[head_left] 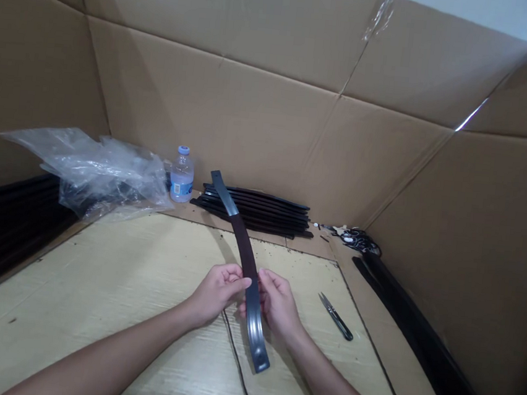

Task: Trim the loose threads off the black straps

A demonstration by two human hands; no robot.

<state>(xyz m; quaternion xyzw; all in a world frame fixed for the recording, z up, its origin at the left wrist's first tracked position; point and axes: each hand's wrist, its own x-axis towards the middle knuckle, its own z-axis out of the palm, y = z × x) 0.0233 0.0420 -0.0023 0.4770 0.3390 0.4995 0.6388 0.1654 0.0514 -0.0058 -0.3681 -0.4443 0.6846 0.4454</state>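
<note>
A long, curved metal strip [246, 245] with a hole at each end and a dark brown wrapping around its middle slants across the centre, raised off the table. My left hand [220, 289] grips it from the left, thumb on its top face near the wrapping's lower end. On the other edge, my right hand [278, 301] pinches with curled fingers, some of them hidden behind the strip. From under my left hand a thin dark cord [236, 350] runs down past the bottom of the view. Thread snips [336, 316] lie on the table to the right of my hands.
Similar dark strips [257, 210] are stacked at the back beside a water bottle [182, 176]. Clear plastic bags [103, 169] cover dark pieces at left. A tangle of cord [357, 239] and long black strips [418, 336] lie right. Cardboard walls [262, 116] surround the table [110, 288].
</note>
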